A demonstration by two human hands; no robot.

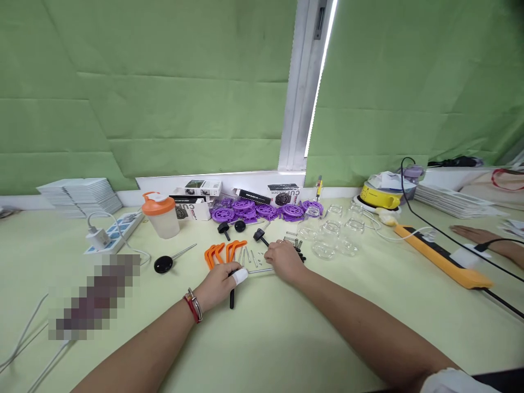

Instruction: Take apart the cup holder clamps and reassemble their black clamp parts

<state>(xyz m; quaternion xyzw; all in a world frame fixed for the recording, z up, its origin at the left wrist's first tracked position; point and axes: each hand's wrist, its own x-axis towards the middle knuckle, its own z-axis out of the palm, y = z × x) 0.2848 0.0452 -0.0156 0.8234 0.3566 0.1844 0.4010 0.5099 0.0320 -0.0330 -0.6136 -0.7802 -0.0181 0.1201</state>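
Observation:
My left hand [223, 283], with white tape on its thumb, is closed round a black-handled metal rod. Its black end [232, 299] sticks out below the fingers, and the bare rod [261, 271] points right toward my other hand. My right hand [283, 260] is curled low over the table by small black parts [302, 255]; its fingertips are hidden. A black-headed piece [259, 234] lies just beyond it. Orange curved handles [215, 254] and silver pins [254, 258] lie past my left hand. Springs [291, 233] are beside my right hand.
Purple slotted discs [243, 206] and boxes [196, 209] line the wall. Clear cups [331, 229] stand to the right. An orange-lidded shaker [161, 215], a power strip [117, 233] and a black knob [164, 265] are left. Another person's hand [470, 234] rests beyond the orange bar [444, 256].

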